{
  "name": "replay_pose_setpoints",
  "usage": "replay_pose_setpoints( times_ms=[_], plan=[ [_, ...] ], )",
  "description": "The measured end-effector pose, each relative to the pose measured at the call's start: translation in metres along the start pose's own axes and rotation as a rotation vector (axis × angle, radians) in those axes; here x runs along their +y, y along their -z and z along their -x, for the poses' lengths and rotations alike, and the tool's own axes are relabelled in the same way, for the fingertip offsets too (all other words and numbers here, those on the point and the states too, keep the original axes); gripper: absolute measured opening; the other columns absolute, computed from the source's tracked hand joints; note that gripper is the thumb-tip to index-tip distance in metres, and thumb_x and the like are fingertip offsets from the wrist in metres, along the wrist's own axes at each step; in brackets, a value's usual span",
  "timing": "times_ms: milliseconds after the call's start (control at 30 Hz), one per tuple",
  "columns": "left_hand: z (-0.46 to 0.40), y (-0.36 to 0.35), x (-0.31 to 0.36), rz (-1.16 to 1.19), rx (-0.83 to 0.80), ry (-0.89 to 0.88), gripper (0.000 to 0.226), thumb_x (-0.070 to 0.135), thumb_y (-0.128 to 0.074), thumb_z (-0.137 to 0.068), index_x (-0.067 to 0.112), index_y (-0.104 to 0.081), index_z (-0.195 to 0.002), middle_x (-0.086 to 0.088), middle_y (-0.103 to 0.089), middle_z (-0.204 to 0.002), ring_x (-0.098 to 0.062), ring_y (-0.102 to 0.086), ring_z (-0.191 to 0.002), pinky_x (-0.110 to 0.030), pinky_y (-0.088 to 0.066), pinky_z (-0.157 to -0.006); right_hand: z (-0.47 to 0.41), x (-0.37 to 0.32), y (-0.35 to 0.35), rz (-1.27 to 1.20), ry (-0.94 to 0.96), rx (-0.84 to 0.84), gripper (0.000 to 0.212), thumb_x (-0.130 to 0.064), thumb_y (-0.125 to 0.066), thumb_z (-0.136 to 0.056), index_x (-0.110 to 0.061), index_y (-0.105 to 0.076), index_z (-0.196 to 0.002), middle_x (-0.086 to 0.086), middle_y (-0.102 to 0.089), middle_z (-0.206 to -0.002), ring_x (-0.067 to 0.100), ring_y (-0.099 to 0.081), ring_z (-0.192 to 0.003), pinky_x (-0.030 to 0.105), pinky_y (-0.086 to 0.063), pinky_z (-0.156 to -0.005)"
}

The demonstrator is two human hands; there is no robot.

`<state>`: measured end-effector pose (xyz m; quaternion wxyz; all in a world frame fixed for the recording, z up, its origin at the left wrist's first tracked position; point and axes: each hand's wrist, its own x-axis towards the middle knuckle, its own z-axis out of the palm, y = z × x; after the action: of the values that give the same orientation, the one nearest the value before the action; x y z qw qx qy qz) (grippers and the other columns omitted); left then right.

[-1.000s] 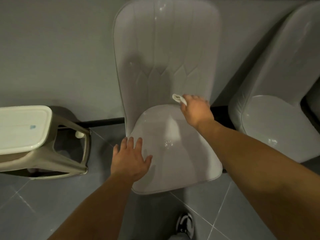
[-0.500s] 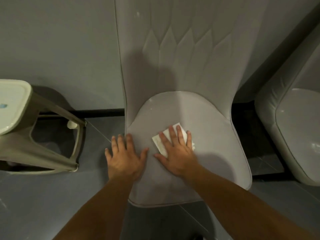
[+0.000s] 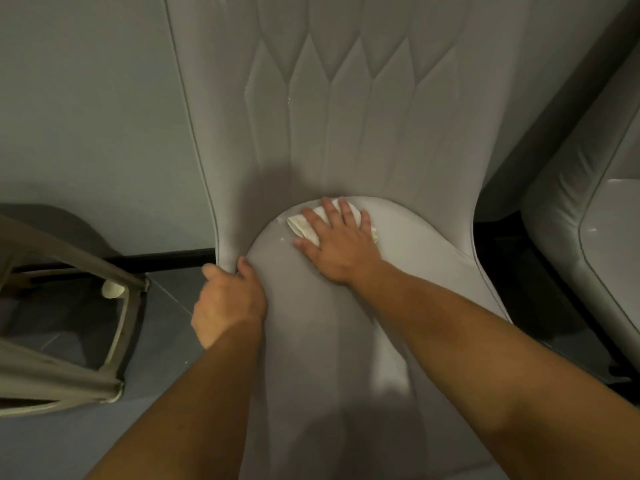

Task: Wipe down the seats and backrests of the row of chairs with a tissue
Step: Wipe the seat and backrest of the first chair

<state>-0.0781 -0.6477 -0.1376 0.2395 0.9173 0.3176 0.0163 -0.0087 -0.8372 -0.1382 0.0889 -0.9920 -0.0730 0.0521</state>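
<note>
A pale grey padded chair fills the middle of the view, its quilted backrest point(image 3: 346, 98) rising above the smooth seat point(image 3: 433, 265). My right hand point(image 3: 337, 240) lies flat on a folded white tissue point(image 3: 301, 225), pressing it onto the back of the seat close to where the backrest starts. My left hand point(image 3: 227, 299) curls around the seat's left edge near the rear corner, fingers wrapped over the rim. Both forearms reach in from the bottom of the view.
A second grey chair point(image 3: 595, 237) stands at the right with a dark gap between the two. A beige plastic stool point(image 3: 69, 306) sits at the left on the grey tiled floor point(image 3: 162, 323). A grey wall point(image 3: 86, 116) runs behind everything.
My right hand has slid the tissue from the seat's front-middle to its back by the backrest. My left hand has moved from lying flat to gripping the seat's left edge. The view moved closer.
</note>
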Motion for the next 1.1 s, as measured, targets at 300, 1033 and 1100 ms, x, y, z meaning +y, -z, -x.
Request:
replay_pose_setpoints(
  times_ms=[300, 1033, 1100],
  plan=[
    [-0.005, -0.008, -0.007, 0.022, 0.084, -0.051, 0.057, 0.074, -0.026, -0.091, 0.018, -0.040, -0.092, -0.017, -0.063, -0.093, -0.036, -0.055, -0.082, -0.040, -0.032, -0.065, -0.014, 0.006, 0.000, 0.008, 0.015, -0.027, 0.083, -0.087, -0.005, -0.081, -0.048, -0.003, -0.155, -0.002, 0.001, -0.168, 0.026, 0.010, -0.153, 0.061, 0.007, -0.117],
    [-0.009, -0.021, -0.006, -0.038, 0.173, -0.091, 0.067, 0.073, -0.028, -0.092, 0.011, -0.051, -0.104, -0.017, -0.064, -0.093, -0.039, -0.060, -0.086, -0.039, -0.031, -0.064, 0.150, -0.004, -0.003, 0.015, 0.064, -0.100, 0.071, -0.085, 0.000, -0.084, -0.059, 0.002, -0.149, -0.006, 0.003, -0.168, 0.027, 0.012, -0.153, 0.063, 0.002, -0.117],
    [-0.009, -0.021, -0.006, -0.037, 0.175, -0.092, 0.068, 0.073, -0.027, -0.091, 0.012, -0.051, -0.105, -0.017, -0.064, -0.094, -0.039, -0.060, -0.088, -0.039, -0.031, -0.064, 0.110, -0.001, -0.003, -0.005, -0.009, -0.058, 0.072, -0.084, -0.004, -0.085, -0.056, 0.000, -0.151, -0.006, 0.002, -0.168, 0.027, 0.010, -0.153, 0.063, 0.004, -0.117]
  ],
)
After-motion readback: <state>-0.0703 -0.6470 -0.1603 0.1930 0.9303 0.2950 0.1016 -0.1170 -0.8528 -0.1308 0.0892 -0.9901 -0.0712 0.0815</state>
